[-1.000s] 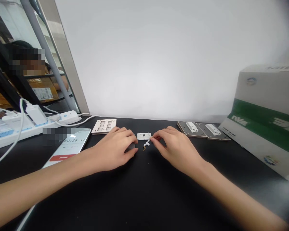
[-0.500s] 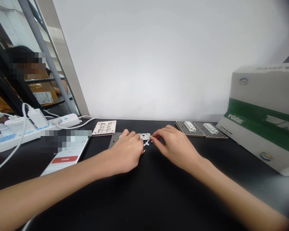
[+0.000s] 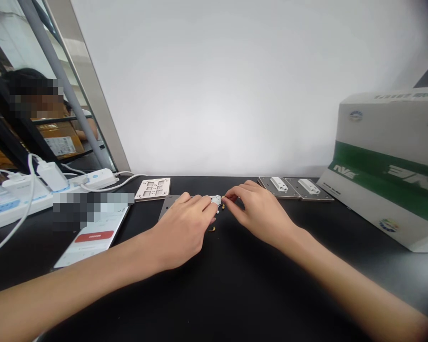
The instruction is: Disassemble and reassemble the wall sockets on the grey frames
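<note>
My left hand (image 3: 189, 223) lies with curled fingers over a white plastic part (image 3: 216, 199), hiding most of it. Under and beside that hand a dark grey plate (image 3: 167, 205) rests on the black table. My right hand (image 3: 251, 202) pinches thumb and forefinger together at the part's right end. Whatever sits between those fingertips is too small to make out. Just below the pinch is a small brass-coloured piece (image 3: 223, 207), beside a small pale bit (image 3: 218, 212). Another small brass piece (image 3: 212, 230) lies on the table in front of my left fingers.
A beige panel with cutouts (image 3: 152, 189) lies at the back left. At the back right, two plates (image 3: 290, 194) carry white blocks (image 3: 278, 184). A phone (image 3: 92, 242) and a white power strip (image 3: 96, 179) occupy the left; a white-green box (image 3: 385, 180) stands right. A person (image 3: 35, 95) appears beyond the frame.
My left fingers have shifted over the white part and now cover most of the pale branched piece. The front brass piece shows more fully. My right hand stays pinched near the part's end.
</note>
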Action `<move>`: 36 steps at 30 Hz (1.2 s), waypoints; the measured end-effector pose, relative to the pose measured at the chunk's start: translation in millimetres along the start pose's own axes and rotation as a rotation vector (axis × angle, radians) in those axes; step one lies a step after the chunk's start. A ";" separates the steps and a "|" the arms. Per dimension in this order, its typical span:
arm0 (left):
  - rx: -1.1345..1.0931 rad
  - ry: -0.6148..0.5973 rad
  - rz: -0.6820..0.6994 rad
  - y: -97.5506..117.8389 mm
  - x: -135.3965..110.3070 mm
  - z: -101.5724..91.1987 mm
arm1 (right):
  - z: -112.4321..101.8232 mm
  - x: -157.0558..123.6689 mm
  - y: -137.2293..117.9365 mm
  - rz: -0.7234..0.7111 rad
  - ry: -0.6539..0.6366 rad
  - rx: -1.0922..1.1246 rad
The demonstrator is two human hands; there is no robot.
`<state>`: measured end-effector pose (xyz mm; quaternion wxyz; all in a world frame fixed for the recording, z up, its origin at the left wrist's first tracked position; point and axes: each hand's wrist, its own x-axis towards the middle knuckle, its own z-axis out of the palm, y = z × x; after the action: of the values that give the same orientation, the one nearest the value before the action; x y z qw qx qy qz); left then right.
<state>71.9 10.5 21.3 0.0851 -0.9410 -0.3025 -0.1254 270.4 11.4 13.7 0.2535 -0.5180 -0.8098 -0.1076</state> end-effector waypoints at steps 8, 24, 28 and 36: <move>-0.059 0.001 0.054 2.5 -2.1 1.7 | -2.3 -1.1 1.6 -0.003 0.019 -0.003; -0.114 -0.075 0.021 -0.4 -1.4 3.5 | -2.3 -0.5 2.6 -0.004 0.026 -0.014; -0.097 -0.071 -0.024 -0.4 -1.1 4.4 | -1.9 -0.9 3.1 0.000 0.020 -0.015; 0.040 -0.037 0.008 5.3 -0.8 15.6 | -3.3 -0.1 3.7 -0.007 0.037 -0.013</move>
<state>77.2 9.5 5.7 0.0989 -0.9425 -0.3027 -0.1013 274.7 11.5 16.2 0.2646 -0.5148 -0.8061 -0.1234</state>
